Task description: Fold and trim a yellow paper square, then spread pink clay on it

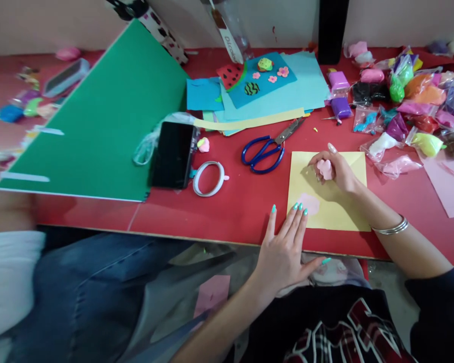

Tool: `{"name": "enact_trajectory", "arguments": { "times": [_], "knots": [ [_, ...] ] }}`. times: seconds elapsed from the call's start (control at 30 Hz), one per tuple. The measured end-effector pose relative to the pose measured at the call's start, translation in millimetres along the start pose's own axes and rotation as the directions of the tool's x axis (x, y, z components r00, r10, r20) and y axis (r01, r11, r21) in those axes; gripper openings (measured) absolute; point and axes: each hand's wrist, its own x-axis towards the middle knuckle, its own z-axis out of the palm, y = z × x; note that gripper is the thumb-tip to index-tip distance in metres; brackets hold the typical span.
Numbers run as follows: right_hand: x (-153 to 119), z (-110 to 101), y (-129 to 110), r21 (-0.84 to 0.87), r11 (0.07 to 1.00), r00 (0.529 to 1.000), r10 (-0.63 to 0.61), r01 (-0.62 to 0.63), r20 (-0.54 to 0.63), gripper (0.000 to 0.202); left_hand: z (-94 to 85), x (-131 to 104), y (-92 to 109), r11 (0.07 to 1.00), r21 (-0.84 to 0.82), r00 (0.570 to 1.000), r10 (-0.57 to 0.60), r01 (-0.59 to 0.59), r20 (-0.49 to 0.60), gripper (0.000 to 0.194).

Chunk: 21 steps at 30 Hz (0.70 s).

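A yellow sheet of paper (pixel 336 212) lies on the red table before me, with a flattened pale pink patch of clay (pixel 309 202) near its lower left corner. My left hand (pixel 285 247) is stretched out flat, its fingertips resting on the edge of that patch and its thumb spread to the right. Above the paper's upper half, my right hand (pixel 340 169) has its fingers curled around a soft lump of pink clay (pixel 325 169). Blue-handled scissors (pixel 267 151) lie slightly open, left of the sheet.
A white tape ring (pixel 218 187) and a black phone (pixel 174 156) lie leftward. A green board (pixel 109 116) leans over the table beside a person's blurred arm. Blue sheets (pixel 280 98) carry small clay shapes at the back. Several bagged clays (pixel 423 91) pile up at right.
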Motion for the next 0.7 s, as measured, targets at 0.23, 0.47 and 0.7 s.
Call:
{"name": "enact_trajectory", "arguments": {
  "times": [0.23, 0.47, 0.7],
  "knots": [
    [-14.2, 12.1, -7.5, 0.080, 0.994, 0.993, -0.082, 0.075, 0.090, 0.024, -13.3, 36.0, -23.0, 0.997, -0.025, 0.923, -0.072, 0.068, -0.378, 0.033],
    [-36.9, 10.8, -36.9, -0.021, 0.999, 0.942, 0.046, -0.041, 0.334, 0.046, -18.0, 79.5, -28.3, 0.973, -0.216, 0.863, -0.043, -0.078, -0.504, 0.023],
    [-55.8, 12.3, -45.3, -0.061, 0.989, 0.921, 0.145, -0.131, 0.361, 0.062, -20.8, 72.9, -14.8, 0.933, -0.293, 0.895, 0.062, -0.209, -0.442, 0.012]
  ]
}}
